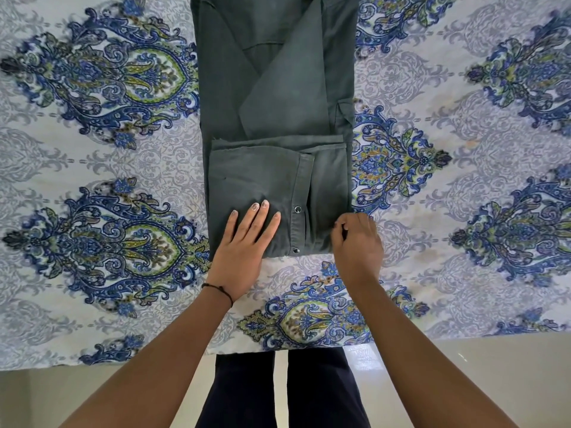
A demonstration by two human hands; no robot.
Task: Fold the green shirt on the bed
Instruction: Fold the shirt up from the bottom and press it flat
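Green shirt (272, 118) half-folded on the patterned bedsheet (108, 149).
Your left hand (244, 242) lies flat, open — your right hand (357, 242) pinches the cotton's lower corner.

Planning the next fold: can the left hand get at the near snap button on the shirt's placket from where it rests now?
Probably yes. The left hand lies flat on the green shirt, with the near snap button just to its right and uncovered. The right hand pinches the shirt's right edge, beyond the button, so nothing blocks the way.
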